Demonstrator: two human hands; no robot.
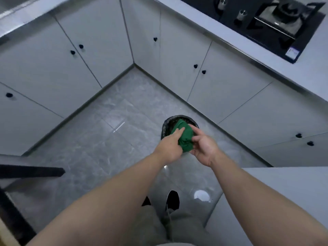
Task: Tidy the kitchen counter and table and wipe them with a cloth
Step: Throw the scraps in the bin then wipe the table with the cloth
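Observation:
A bunched green cloth (185,137) is held between both hands above a round black bin (168,122) that stands on the floor by the cabinets. My left hand (169,146) lies on the cloth's left side with its fingers stretched over the fabric. My right hand (204,144) cups the cloth from the right, thumb and fingers curled round it. The cloth hides most of the bin's opening.
Grey cabinet doors with black knobs (195,66) line two walls that meet in a corner. A counter (266,64) runs along the upper right with a black gas hob (284,20). A pale tabletop (284,192) is at lower right, a dark chair (32,172) at left.

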